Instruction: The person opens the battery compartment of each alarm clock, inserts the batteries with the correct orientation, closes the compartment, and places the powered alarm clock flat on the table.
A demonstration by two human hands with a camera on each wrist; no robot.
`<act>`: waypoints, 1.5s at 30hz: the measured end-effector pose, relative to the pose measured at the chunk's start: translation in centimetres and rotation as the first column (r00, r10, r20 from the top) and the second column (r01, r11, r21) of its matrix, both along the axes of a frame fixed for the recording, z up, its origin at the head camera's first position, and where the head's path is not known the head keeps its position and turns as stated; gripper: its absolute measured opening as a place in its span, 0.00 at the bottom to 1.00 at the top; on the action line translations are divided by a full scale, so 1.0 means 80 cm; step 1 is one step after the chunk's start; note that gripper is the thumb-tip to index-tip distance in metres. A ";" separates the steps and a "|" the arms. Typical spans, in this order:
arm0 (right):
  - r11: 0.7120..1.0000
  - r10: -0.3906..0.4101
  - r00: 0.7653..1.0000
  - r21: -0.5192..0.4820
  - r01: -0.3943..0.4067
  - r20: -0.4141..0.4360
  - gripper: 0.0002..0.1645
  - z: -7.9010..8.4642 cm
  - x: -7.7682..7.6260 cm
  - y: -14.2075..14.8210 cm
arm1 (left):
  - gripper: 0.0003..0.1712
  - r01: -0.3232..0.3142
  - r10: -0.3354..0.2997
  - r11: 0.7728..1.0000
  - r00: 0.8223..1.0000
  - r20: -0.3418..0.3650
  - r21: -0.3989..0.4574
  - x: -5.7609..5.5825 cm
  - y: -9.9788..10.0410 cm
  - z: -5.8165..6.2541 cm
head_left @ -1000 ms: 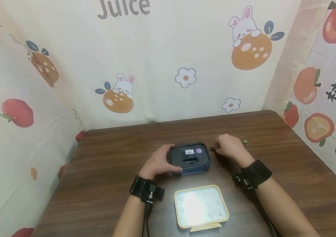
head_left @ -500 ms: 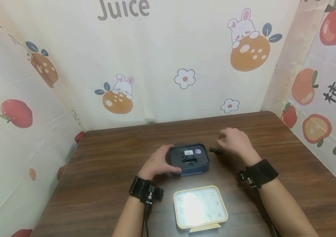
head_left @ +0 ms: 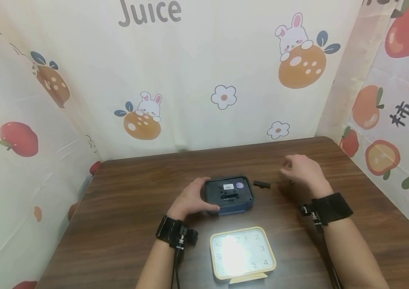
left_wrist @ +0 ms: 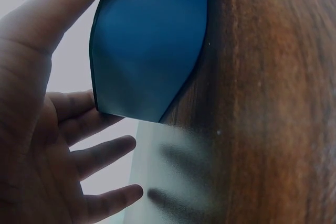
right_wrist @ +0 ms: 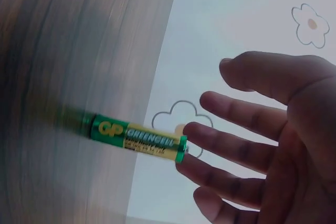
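Note:
A dark blue clock point(head_left: 229, 196) lies with its black back up, a slot in the back standing uncovered. My left hand point(head_left: 191, 198) grips its left end, thumb on the near edge and fingers at the far edge. In the left wrist view the blue side of the clock point(left_wrist: 149, 45) shows between thumb and fingers, the other fingers spread. My right hand point(head_left: 304, 172) hovers to the right, fingers loosely bent around nothing. Its fingertips are right at the top of a green and yellow GP battery point(right_wrist: 139, 137), which stands upright on the table. The head view mostly hides the battery behind that hand.
A small black battery cover point(head_left: 262, 184) lies on the wooden table point(head_left: 132, 208) between the blue clock and my right hand. Nearer to me is a yellow-framed clock point(head_left: 242, 253), face up. A printed curtain point(head_left: 190, 60) hangs behind the table and along both sides.
My right hand has let go of the black cover and moved right to the battery, leaving the cover on the table. The left hand still holds the blue clock in place.

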State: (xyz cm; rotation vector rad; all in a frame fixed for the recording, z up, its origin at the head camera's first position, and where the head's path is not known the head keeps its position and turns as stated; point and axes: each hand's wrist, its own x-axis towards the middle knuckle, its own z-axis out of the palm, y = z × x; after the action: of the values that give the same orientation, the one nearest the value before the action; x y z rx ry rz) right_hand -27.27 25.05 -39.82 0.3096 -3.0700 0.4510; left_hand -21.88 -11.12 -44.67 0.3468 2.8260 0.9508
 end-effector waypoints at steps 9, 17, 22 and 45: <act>0.999 0.030 0.996 0.022 -0.032 0.083 0.21 -0.003 0.003 0.017 | 0.57 0.003 -0.003 1.000 1.000 0.008 0.009 0.000 -0.001 -0.002; 1.000 0.030 0.985 -0.003 -0.030 0.169 0.17 -0.005 0.006 0.028 | 0.56 0.001 -0.001 1.000 1.000 0.005 0.002 0.000 -0.001 -0.001; 0.999 0.003 0.973 -0.032 0.004 0.230 0.12 -0.007 0.007 0.034 | 0.57 0.003 -0.003 1.000 1.000 0.009 0.007 0.000 0.000 0.001; 0.999 0.027 0.977 -0.040 -0.019 0.210 0.08 -0.008 0.008 0.036 | 0.58 0.009 -0.009 1.000 1.000 0.008 0.009 -0.001 -0.003 0.000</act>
State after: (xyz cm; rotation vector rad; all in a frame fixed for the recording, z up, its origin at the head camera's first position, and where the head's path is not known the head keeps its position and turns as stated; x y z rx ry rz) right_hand -26.61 27.92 -40.42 0.3157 -3.2610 0.5776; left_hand -21.96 -11.33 -44.68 0.3560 2.8109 0.9612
